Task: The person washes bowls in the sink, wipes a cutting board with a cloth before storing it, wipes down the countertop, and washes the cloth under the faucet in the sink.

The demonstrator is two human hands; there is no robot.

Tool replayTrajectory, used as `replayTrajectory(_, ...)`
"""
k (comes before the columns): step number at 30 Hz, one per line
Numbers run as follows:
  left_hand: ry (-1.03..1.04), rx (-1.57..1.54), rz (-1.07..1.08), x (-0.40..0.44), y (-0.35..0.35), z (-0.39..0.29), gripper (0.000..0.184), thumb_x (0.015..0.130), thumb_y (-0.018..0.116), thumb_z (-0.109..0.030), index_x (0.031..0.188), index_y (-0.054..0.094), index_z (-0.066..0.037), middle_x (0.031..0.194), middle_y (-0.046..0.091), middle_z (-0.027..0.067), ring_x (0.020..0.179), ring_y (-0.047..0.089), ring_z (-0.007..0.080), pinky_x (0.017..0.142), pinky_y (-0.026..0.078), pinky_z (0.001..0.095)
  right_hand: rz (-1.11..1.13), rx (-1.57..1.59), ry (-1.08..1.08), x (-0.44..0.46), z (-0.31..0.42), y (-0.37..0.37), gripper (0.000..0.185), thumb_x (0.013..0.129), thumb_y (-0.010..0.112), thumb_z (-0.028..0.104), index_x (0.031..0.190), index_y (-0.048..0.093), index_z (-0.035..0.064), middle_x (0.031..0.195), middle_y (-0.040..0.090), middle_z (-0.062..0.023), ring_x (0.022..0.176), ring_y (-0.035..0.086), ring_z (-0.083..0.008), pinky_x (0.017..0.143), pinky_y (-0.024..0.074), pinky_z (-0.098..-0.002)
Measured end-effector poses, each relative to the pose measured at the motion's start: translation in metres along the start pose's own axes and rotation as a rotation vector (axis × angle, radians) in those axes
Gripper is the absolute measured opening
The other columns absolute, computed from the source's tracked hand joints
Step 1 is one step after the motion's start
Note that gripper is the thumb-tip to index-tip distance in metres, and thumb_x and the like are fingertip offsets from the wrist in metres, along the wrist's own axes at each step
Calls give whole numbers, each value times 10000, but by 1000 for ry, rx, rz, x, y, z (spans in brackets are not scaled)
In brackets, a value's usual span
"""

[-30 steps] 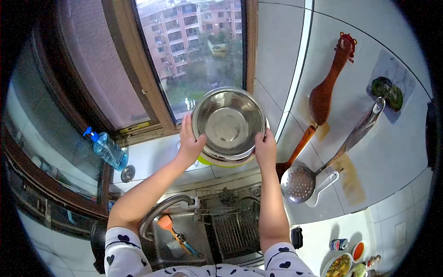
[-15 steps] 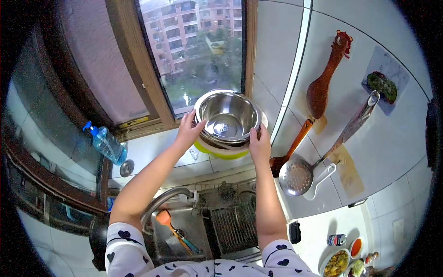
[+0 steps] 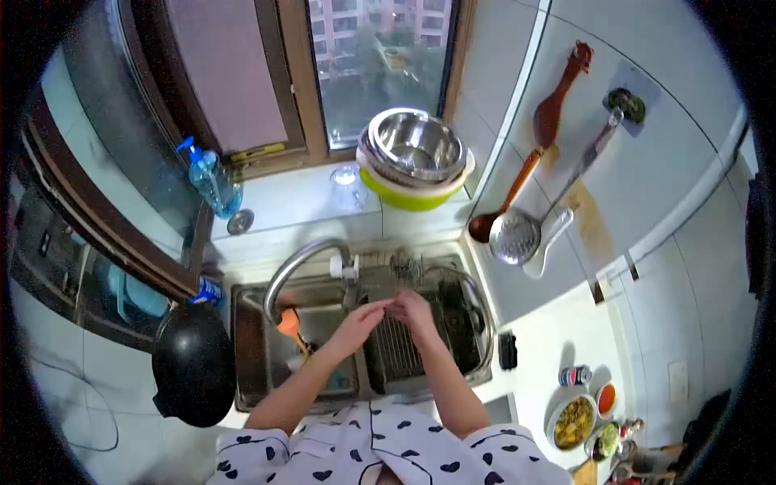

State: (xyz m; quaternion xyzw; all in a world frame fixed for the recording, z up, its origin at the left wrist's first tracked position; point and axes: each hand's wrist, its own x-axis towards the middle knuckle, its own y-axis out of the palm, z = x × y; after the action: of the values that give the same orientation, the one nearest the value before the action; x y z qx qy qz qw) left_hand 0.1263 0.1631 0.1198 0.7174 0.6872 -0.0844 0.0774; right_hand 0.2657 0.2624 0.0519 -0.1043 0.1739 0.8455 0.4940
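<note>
My left hand point(image 3: 364, 320) and my right hand point(image 3: 414, 314) meet over the double sink point(image 3: 368, 380), close to its divider. The left fingers stretch toward the right hand, and the right fingers bend loosely beside them. Nothing shows in either hand, though the overlap hides some fingertips. Beyond them, a shiny steel bowl point(image 3: 416, 153) stands nested in a stack above a green basin point(image 3: 411, 196) on the window ledge. Below my hands is a dark ridged rack point(image 3: 402, 347) in the right basin. An orange-headed utensil point(image 3: 288, 323) lies in the left basin.
A curved faucet point(image 3: 293, 271) arches over the sink. On the ledge stand a blue soap bottle point(image 3: 213, 184) and a clear glass point(image 3: 347, 187). A black wok point(image 3: 194, 365) is left of the sink. A skimmer point(image 3: 516, 237) hangs at right; a bowl of food point(image 3: 574, 422) sits below.
Both hands have let go of the steel bowl and come down together over the sink. The bowl stays stacked on the ledge. My view has tilted downward.
</note>
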Motion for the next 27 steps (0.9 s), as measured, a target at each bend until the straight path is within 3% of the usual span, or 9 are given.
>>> replayTrajectory(2,-322,797,-129,-37,12,58,563,864,515,-374,1327,372,-88,1397,283,171,1294,255,311,1036,250,404,-216,-691,-31,-10,-74,-7,702,840,530,395,1357,253,9,1244,472,-167,1112,492,-239,922,388,-368)
replayTrajectory(3,-423,1031,-136,-55,18,56,602,848,534,-405,1338,356,-103,1407,250,189,1311,208,341,1042,234,439,-168,-460,18,-32,-63,-3,701,846,521,397,1362,242,14,1251,469,-166,1127,480,-243,940,370,-371)
replayTrajectory(6,-47,389,-52,-78,-6,75,663,834,553,-420,1377,283,-152,1437,159,186,1331,108,373,1055,158,495,65,194,60,-100,13,22,641,881,469,397,1365,242,42,1261,470,-158,1170,443,-252,994,314,-382)
replayTrajectory(9,-163,794,-169,-91,-19,78,692,809,578,-422,1384,266,-195,1430,150,194,1328,118,355,1027,167,551,262,616,61,-100,-9,22,594,885,453,437,1305,343,31,1259,467,-174,1147,459,-267,969,348,-373)
replayTrajectory(11,-152,986,-319,-107,-16,74,688,810,591,-392,1384,263,-204,1427,166,184,1319,146,358,1029,189,521,-265,-215,116,-72,-81,15,578,883,470,411,1294,366,18,1249,476,-172,1136,470,-248,950,363,-345)
replayTrajectory(12,-132,1088,-397,-110,-18,70,686,811,598,-378,1384,262,-208,1425,174,179,1315,161,360,1030,200,507,-333,-80,28,-93,-71,33,606,875,481,420,1312,341,24,1274,448,-169,1162,442,-256,970,339,-359)
replayTrajectory(20,19,-263,17,-134,25,37,525,885,473,-315,1360,341,-134,1430,249,71,1329,177,211,1065,148,349,-111,834,-56,-213,-44,65,654,882,397,531,1365,278,108,1363,340,-102,1243,327,-252,997,296,-418)
replayTrajectory(23,-68,-320,249,-151,66,34,564,894,398,-432,1383,298,-171,1468,172,50,1361,65,203,1054,-66,411,-220,761,-131,-265,-45,49,561,899,421,471,1329,348,119,1276,451,-39,1110,443,-168,906,381,-343)
replayTrajectory(27,-166,-373,443,-176,121,38,566,860,418,-358,1374,312,-145,1468,180,36,1353,85,183,1039,-65,413,-311,861,-289,-345,-52,11,515,902,430,446,1293,385,114,1237,475,-38,1079,465,-162,893,397,-328)
